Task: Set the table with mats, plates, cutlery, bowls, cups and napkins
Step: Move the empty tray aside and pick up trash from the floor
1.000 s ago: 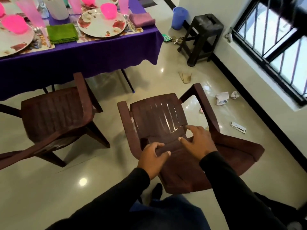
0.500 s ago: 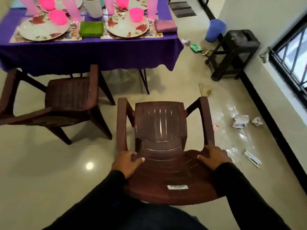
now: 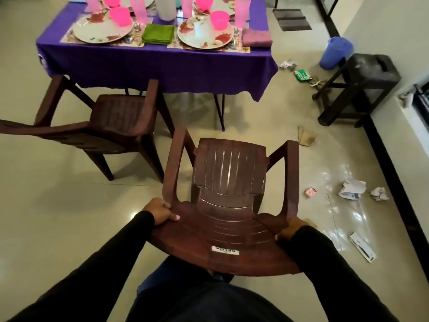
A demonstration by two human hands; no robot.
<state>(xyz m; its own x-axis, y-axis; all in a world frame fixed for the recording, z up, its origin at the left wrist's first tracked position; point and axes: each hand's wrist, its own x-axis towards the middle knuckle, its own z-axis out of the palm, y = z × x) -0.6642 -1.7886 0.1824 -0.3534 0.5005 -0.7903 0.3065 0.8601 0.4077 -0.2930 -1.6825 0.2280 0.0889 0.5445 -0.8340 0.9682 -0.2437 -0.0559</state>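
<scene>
While gripped as before, chair point(image 3: 228, 205) nearer table point(image 3: 162, 63).

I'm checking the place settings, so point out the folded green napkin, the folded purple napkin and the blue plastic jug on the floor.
Folded green napkin point(image 3: 158, 33), head view, middle of its top face.
Folded purple napkin point(image 3: 256, 38), head view, middle of its top face.
Blue plastic jug point(image 3: 335, 53), head view, on its side wall.

Two long black sleeves enter from the lower corners of the frame, each ending at the wrist of a bare left hand point(image 3: 160, 211) and right hand point(image 3: 291, 230). Dark blue trousers show at bottom centre.
</scene>
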